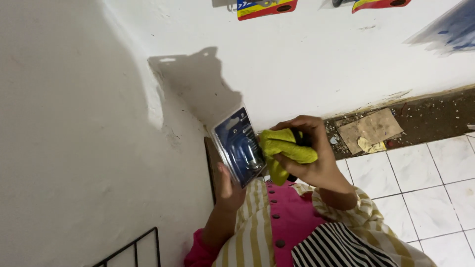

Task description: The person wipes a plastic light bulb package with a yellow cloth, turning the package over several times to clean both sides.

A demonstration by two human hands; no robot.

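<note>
Now left hand (228,184) grips blue blister pack (241,147); right hand (309,158) clutches yellow-green cloth (283,148) against it.

Tilted blue blister pack (240,146), yellow cloth (284,148)

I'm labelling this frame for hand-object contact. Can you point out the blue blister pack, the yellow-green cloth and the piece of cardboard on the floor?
blue blister pack (240,146): head view, middle of its clear front.
yellow-green cloth (283,146): head view, bunched middle fold.
piece of cardboard (370,127): head view, flat centre.
</note>
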